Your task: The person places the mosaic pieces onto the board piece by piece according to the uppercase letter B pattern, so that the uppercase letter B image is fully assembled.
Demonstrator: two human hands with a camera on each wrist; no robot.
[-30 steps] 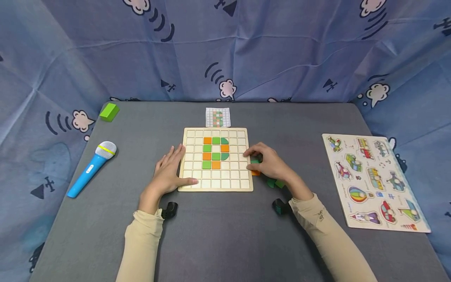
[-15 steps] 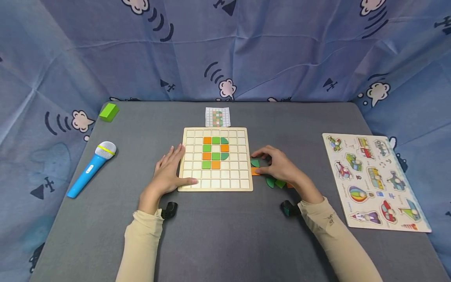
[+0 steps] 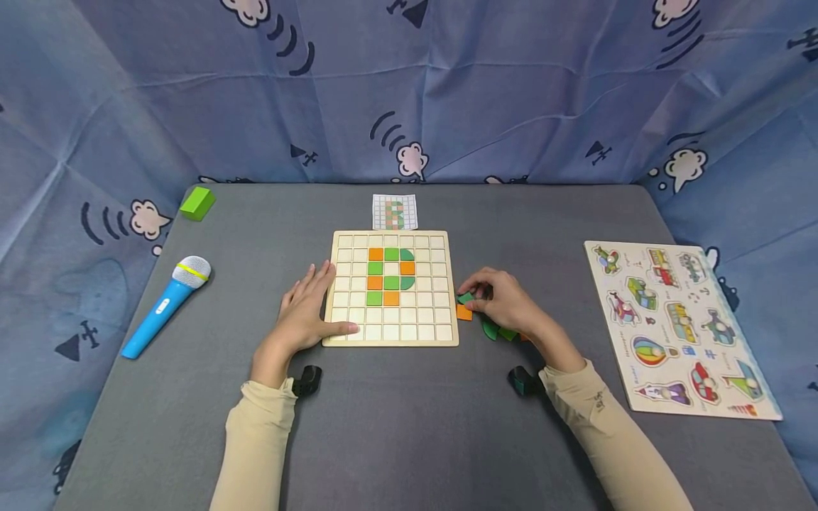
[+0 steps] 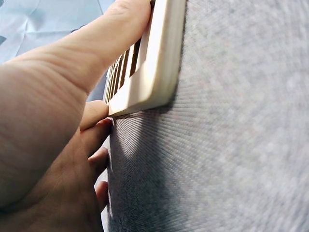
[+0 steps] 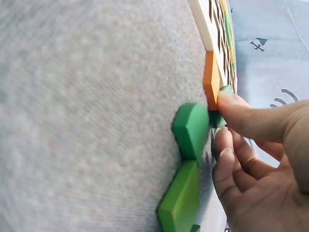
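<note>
A wooden grid board (image 3: 422, 332) lies mid-table with orange, light green and rounded dark green tiles set in several squares. Along its left side rests my left hand (image 3: 302, 309), fingers stretched out and thumb on the near left corner; the left wrist view shows the thumb (image 4: 120, 21) across the frame. Just off the right edge, my right hand (image 3: 508, 304) pinches a dark green quarter-round tile (image 3: 465, 298) between thumb and fingers, the tile slightly tilted. Right below it an orange square tile (image 3: 464, 312) lies against the board.
Another dark green rounded tile (image 5: 193, 128) and a light green tile (image 5: 179, 200) lie near the right wrist. A pattern card (image 3: 395, 213) touches the board's far edge. Farther out are a toy microphone (image 3: 167, 306), a green block (image 3: 198, 204) and a picture puzzle (image 3: 680, 330).
My right hand has drawn back rightward from the board's edge to the loose tiles and taken the dark green tile in its fingertips. My left hand stays in place.
</note>
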